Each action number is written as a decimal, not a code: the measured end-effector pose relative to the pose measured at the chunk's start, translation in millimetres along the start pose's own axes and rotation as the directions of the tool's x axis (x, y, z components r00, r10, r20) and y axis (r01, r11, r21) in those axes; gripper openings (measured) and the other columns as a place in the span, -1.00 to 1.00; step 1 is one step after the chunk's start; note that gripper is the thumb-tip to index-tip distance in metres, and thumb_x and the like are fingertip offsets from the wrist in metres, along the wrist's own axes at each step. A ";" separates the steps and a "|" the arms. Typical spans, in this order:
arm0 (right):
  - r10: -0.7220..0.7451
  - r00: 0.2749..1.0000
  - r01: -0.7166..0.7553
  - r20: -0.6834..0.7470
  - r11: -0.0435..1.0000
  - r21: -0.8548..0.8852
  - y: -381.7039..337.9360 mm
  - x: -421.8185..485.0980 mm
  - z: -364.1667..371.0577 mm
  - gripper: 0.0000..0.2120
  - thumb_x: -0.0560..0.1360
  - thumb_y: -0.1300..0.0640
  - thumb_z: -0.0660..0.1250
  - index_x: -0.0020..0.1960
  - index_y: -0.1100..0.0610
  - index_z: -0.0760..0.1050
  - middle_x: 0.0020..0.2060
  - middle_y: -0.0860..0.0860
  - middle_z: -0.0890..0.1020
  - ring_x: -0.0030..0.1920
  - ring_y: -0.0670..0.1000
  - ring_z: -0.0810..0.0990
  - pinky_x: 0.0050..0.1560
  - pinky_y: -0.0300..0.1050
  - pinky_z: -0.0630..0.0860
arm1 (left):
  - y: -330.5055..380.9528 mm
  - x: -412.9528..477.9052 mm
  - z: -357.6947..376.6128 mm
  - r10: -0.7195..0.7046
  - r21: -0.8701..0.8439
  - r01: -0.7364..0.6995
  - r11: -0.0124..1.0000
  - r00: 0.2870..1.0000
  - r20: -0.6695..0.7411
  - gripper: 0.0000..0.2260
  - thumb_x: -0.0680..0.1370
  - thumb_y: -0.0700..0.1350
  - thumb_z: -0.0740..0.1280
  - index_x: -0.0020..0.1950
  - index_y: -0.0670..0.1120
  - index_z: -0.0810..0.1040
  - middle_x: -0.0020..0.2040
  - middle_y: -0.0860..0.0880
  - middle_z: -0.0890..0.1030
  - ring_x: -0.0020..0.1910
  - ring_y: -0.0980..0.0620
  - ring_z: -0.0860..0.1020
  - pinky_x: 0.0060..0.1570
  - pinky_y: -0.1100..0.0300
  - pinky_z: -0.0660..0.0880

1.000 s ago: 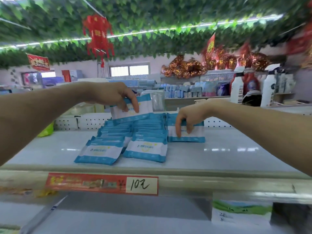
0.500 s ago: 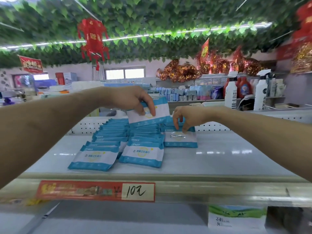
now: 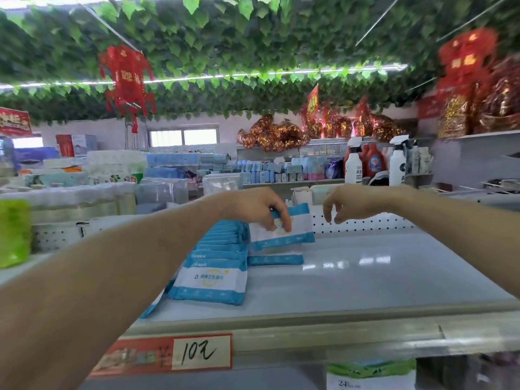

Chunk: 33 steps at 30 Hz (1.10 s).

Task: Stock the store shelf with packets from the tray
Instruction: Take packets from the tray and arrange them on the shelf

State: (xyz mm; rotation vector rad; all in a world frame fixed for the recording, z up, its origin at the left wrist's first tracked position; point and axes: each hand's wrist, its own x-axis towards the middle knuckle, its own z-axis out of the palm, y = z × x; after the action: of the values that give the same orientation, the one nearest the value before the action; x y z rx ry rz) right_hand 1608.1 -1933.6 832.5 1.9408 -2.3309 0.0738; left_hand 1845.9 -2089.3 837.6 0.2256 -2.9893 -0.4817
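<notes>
A red paper price label with a white handwritten patch sits on the metal front lip of the shelf. On the shelf's glossy pale surface, a row of soft rectangular wet-wipe packets, white with blue bands, overlaps toward the back. Beyond them the left hand pinches one held packet upright above a flat packet. The right hand hovers just beside, fingers loosely curled and holding nothing, in front of the perforated white back panel.
</notes>
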 end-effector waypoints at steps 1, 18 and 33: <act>-0.001 1.000 0.001 -0.013 1.000 -0.004 4.6 -4.2 0.4 -0.81 0.55 0.16 0.48 -0.06 -0.15 0.64 -0.02 -0.23 0.51 -0.05 -0.20 0.50 -0.15 -0.33 0.33 | -2.5 2.4 5.2 0.002 0.019 -0.002 1.000 1.000 0.019 -0.73 0.54 -0.29 0.45 0.04 0.08 0.77 0.14 0.24 0.64 0.09 0.26 0.57 0.17 0.16 0.48; -0.048 0.999 0.048 0.021 0.999 -0.024 -39.4 11.1 -8.0 -0.88 0.58 0.13 0.45 0.03 -0.10 0.67 -0.04 -0.26 0.56 -0.06 -0.20 0.52 -0.15 -0.32 0.34 | -14.3 -22.3 15.5 -0.048 -0.005 0.048 0.999 0.998 -0.034 -0.72 0.59 -0.35 0.38 0.19 -0.07 0.71 0.19 0.08 0.63 0.21 0.05 0.59 0.33 0.00 0.52; -0.613 0.788 0.614 -0.056 0.789 0.014 -297.1 75.9 -17.2 -0.90 0.59 0.10 0.41 0.08 -0.03 0.66 -0.08 -0.15 0.62 -0.15 -0.19 0.59 -0.17 -0.31 0.44 | -67.3 -267.0 -54.7 -0.419 -0.070 0.415 0.907 0.875 -0.244 -0.71 0.64 -0.33 0.29 0.21 -0.01 0.67 0.11 0.04 0.73 0.11 0.04 0.70 0.22 0.00 0.62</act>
State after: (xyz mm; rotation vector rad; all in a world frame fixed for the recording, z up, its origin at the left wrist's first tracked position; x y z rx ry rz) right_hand 1887.4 -2060.3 848.8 2.5708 -1.5565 0.1001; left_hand 2124.1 -2125.7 846.5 0.8746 -2.6762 -0.4703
